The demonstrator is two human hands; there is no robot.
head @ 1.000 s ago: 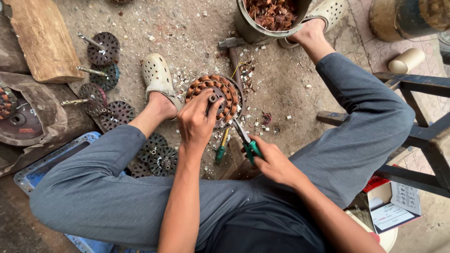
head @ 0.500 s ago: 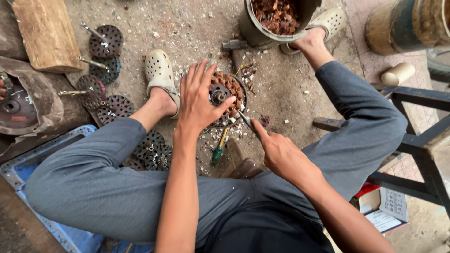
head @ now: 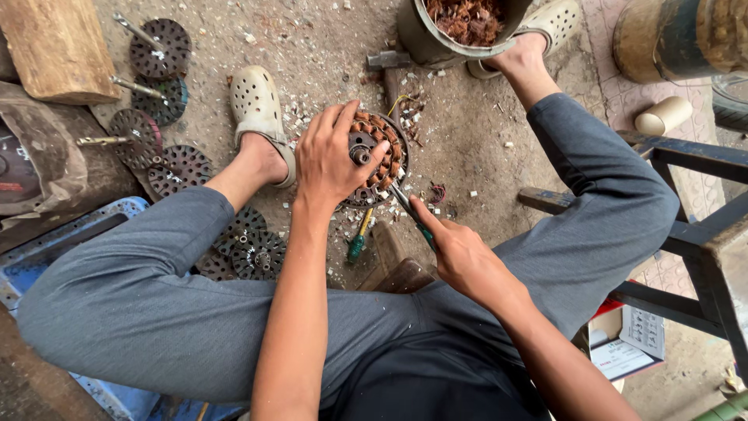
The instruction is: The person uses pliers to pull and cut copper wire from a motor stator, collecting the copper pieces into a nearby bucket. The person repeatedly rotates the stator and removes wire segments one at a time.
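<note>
The round motor stator wound with copper-coloured coils (head: pixel 374 160) sits on the dirt floor (head: pixel 327 47) between our two feet, tilted toward us. Our left hand (head: pixel 335 160) is clamped over its left half, fingers spread across the rim and thumb near the central hub. Half a second ago this hand lay flatter and higher over the coils; it has now settled into a firmer side grip that leaves the right half of the windings exposed.

Our right hand (head: pixel 456 253) is closed around the green-handled pliers (head: pixel 411 214), whose metal tip meets the lower right edge of the stator. One second ago the tool was held lower, clear of the part; it has since advanced to the coils. We judge that the work has passed from positioning to acting on the windings.

A green-handled screwdriver (head: pixel 358 238) lies on the floor just below the stator. White chips are scattered around the work area. A grey metal bucket of reddish copper scrap (head: pixel 460 23) stands beyond the stator, touching our right foot. To the left, several dark perforated rotor discs (head: pixel 160 47) lie near a wooden block (head: pixel 54 47). A dark metal stool frame (head: pixel 693 203) stands to the right.
</note>
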